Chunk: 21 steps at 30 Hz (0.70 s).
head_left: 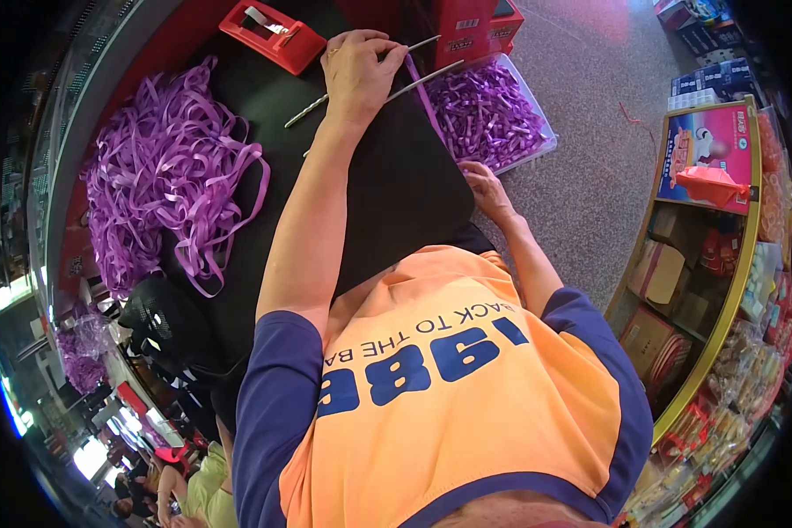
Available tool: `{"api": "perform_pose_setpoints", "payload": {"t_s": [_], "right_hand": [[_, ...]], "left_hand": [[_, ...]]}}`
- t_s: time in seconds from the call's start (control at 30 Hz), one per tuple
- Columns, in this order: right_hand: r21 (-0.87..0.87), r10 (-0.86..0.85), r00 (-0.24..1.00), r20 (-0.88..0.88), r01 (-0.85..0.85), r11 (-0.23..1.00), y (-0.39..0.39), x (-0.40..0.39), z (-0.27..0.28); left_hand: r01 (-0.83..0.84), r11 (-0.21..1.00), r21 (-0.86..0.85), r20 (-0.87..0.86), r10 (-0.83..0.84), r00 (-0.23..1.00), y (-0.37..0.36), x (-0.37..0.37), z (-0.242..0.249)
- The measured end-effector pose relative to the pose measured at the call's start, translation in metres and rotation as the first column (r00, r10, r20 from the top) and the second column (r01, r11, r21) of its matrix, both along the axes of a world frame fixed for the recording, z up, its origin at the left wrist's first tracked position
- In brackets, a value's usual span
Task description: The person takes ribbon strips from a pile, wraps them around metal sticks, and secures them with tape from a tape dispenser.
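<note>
Thumb and fingers of my left hand (pixel 356 75) are closed on a thin metal rod (pixel 306 111) above the black surface (pixel 396 176). Just below it, a second thin rod (pixel 422 81) lies roughly parallel. A flat purple ribbon (pixel 427 104) runs from near my left fingertips along the surface's edge towards my right hand (pixel 490 192). That hand has its fingers curled together beside the surface's corner; what they hold is too small to make out. A big heap of loose purple ribbon (pixel 172 180) lies on the left. Small folded purple pieces (pixel 488 114) fill a white tub.
A red tape dispenser (pixel 273 35) sits beyond my left hand, with red boxes (pixel 471 31) at the top. On the right stands a shelf (pixel 730 299) with packaged goods. A black mesh item (pixel 163 321) is at the left, and a person in light green (pixel 207 488) at the lower left.
</note>
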State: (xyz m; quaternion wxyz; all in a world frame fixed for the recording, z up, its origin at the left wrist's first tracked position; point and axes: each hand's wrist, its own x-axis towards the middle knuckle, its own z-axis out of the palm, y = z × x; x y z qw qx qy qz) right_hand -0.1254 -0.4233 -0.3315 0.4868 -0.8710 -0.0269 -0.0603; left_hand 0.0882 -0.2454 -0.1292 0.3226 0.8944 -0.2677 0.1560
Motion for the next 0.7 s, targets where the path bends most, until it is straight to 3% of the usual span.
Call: {"api": "perform_pose_setpoints", "payload": {"t_s": [0.23, 0.33, 0.43, 0.57, 0.63, 0.67, 0.7], "right_hand": [[-0.072, -0.131, 0.991, 0.027, 0.132, 0.989, -0.007, -0.068, 0.085], [-0.141, -0.193, 0.973, 0.125, 0.21, 0.967, -0.008, -0.088, 0.128], [-0.028, -0.203, 0.957, 0.209, 0.214, 0.977, -0.009, -0.102, 0.151], [0.124, -0.176, 0.967, 0.186, 0.154, 0.98, -0.01, -0.107, 0.16], [0.385, -0.225, 0.972, 0.071, 0.181, 0.905, -0.008, -0.109, 0.158], [0.382, -0.223, 0.972, 0.075, 0.178, 0.907, -0.007, -0.109, 0.153], [0.494, -0.279, 0.958, 0.072, 0.209, 0.844, -0.005, -0.109, 0.147]], "left_hand": [[0.008, 1.0, -0.016, 0.018, -0.008, 1.0, 0.001, 0.002, -0.002], [0.005, 1.0, -0.01, 0.025, -0.005, 1.0, 0.002, 0.004, -0.004], [0.022, 1.0, -0.021, 0.039, -0.021, 0.999, 0.002, 0.003, -0.005], [0.017, 1.0, -0.016, 0.016, -0.017, 1.0, 0.002, 0.002, -0.002], [0.02, 1.0, -0.014, 0.008, -0.019, 1.0, 0.001, 0.002, -0.002], [0.02, 1.0, -0.012, 0.005, -0.02, 1.0, 0.001, 0.002, -0.002], [0.019, 1.0, -0.01, 0.002, -0.019, 1.0, 0.002, 0.003, -0.002]]}}
